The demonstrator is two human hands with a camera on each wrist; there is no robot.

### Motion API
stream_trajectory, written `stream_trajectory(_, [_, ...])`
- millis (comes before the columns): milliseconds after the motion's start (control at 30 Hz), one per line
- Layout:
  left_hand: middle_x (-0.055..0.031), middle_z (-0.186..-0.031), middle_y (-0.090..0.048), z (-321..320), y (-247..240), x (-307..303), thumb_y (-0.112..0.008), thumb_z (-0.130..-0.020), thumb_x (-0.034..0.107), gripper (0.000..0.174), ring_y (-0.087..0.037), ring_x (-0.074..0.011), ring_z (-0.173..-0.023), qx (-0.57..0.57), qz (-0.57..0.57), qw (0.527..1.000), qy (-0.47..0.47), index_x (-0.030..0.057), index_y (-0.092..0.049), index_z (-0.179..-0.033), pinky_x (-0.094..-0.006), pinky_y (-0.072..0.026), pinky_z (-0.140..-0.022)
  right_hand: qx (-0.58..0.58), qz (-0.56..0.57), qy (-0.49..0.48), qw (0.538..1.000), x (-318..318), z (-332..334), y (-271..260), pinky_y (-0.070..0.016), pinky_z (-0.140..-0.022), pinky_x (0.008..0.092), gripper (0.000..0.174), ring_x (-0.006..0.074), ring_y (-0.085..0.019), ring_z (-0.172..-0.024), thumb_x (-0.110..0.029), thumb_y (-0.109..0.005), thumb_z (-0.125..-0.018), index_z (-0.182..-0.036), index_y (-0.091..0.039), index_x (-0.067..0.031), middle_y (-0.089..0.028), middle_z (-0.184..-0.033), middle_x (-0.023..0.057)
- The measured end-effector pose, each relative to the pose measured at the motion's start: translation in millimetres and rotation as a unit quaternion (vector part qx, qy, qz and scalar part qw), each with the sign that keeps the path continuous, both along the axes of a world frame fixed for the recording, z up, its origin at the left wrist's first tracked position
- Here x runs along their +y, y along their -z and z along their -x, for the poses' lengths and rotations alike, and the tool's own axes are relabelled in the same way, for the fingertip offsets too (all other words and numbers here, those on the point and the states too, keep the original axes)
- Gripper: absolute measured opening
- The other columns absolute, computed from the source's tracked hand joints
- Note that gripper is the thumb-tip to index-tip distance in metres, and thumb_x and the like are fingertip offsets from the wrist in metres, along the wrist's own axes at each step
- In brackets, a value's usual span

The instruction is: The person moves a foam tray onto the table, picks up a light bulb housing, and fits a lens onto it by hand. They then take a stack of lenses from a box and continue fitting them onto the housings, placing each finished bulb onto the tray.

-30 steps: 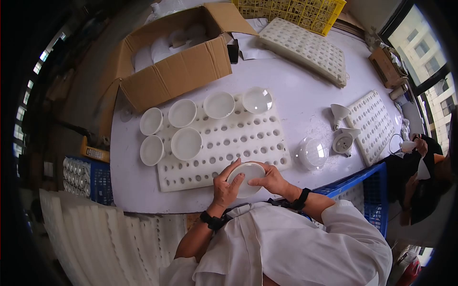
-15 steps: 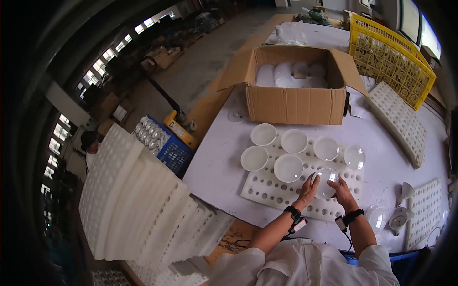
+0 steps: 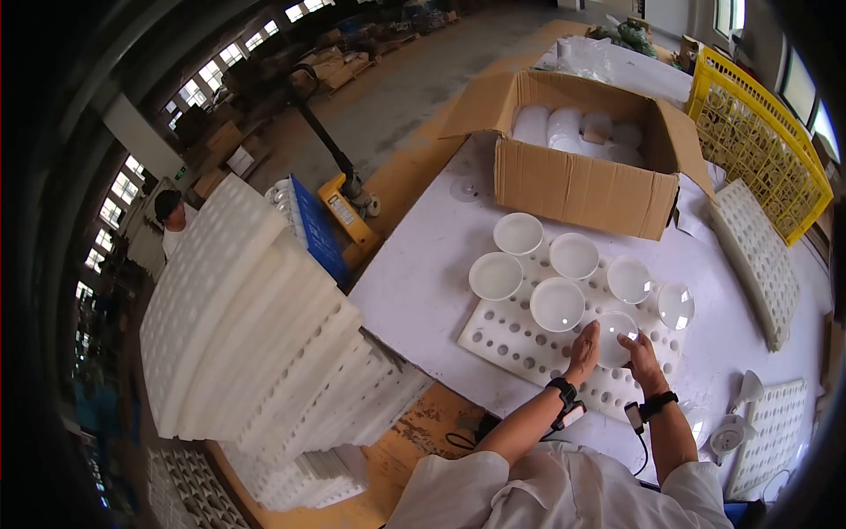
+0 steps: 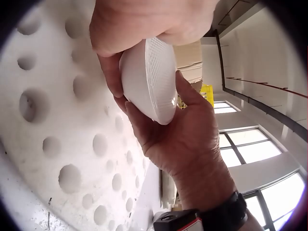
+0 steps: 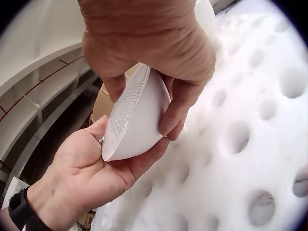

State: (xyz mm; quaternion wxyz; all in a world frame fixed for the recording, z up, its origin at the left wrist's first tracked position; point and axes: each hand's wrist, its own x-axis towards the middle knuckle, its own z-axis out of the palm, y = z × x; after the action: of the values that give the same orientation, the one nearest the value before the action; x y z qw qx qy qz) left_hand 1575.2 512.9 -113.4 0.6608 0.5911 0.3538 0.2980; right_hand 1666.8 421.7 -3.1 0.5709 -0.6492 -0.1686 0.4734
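Both hands hold one white lamp cup with a clear dimpled lens (image 3: 615,339), just above a white foam board (image 3: 513,339) full of round holes. My left hand (image 3: 583,354) supports it at the left, thumb by the lens rim and fingers along the smooth white back (image 5: 139,137). At the opposite side my right hand (image 3: 645,360) grips it between thumb and fingers. Both wrist views show the cup edge-on. Several similar cups stand on the board's far part, among them a white one (image 3: 558,305) and a shiny one (image 3: 676,306) right of the hands.
An open cardboard box (image 3: 586,185) with white cups stands behind the board. A yellow crate (image 3: 758,141) and another foam board (image 3: 753,256) lie beyond it. Lamp parts (image 3: 730,434) are at the right. Foam boards stack high (image 3: 256,335) at the left; a person (image 3: 174,220) is behind them.
The head view has swung left. Both hands have moved from the foam board's near edge to over it, close to the standing cups, still holding the lamp cup. The thumbs have shifted from its face toward its sides.
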Motion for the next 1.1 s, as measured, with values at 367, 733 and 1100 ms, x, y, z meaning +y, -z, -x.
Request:
stream_trajectory(367, [-0.0143, -0.114, -0.059, 1, -40, 7, -0.050, -0.091, 0.037, 0.047, -0.055, -0.0230, -0.101, 0.005, 0.147, 0.988, -0.040, -0.0039, -0.058, -0.113, -0.0331, -0.0421, -0.090, 0.038, -0.012, 0.042, 0.998, -6, -1, 18, -0.0531, -0.062, 0.0298, 0.035, 0.0191, -0.065, -0.078, -0.020, -0.058, -0.086, -0.114, -0.053, 0.0012, -0.065, -0.091, 0.0102])
stream_trajectory(733, [-0.0080, -0.111, -0.058, 11, -38, 2, -0.071, -0.077, 0.012, 0.050, -0.057, -0.0181, -0.098, -0.040, 0.143, 0.987, 0.063, 0.0002, -0.049, -0.120, -0.0311, -0.0468, -0.083, -0.013, 0.033, 0.113, 0.993, 0, 7, 21, -0.0501, -0.054, 0.0296, 0.047, 0.0193, -0.062, -0.076, -0.028, -0.061, -0.084, -0.122, -0.049, -0.0026, -0.063, -0.097, 0.0132])
stream_trajectory(1100, [-0.0085, -0.114, -0.057, 6, -69, 15, -0.065, -0.082, 0.014, 0.046, -0.058, -0.0235, -0.100, 0.009, 0.189, 0.979, 0.080, 0.0029, -0.048, -0.123, -0.0374, -0.0525, -0.076, 0.046, 0.011, 0.208, 0.977, -6, 24, 3, -0.0554, -0.076, 0.0455, 0.060, 0.0309, -0.061, -0.097, -0.028, -0.067, -0.079, -0.125, -0.045, 0.0031, -0.058, -0.112, 0.0204])
